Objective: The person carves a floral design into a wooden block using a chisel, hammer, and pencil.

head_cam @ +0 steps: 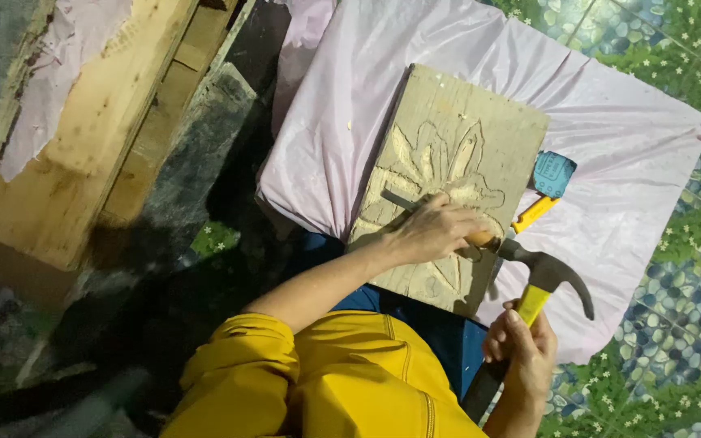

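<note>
Wooden board [456, 154], flower carved, on pink-sheeted surface [634, 162]. Left hand [436, 229] grips chisel [403, 202] on board. Right hand [525, 345], below board, grips hammer [541, 280]. Blue-and-yellow tool [549, 182] beside board's right edge.

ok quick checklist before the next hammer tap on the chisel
1. Left hand grips the chisel: ok.
2. Right hand holds the hammer by its handle: ok.
3. Hammer head meets the chisel's end: ok, close by it.
4. Chisel tip on the flower carving of the wooden board: cannot tell, hand hides it.
5. Board flat on the pink cloth: ok.
6. Blue and yellow tool lies off the board: ok.
</note>
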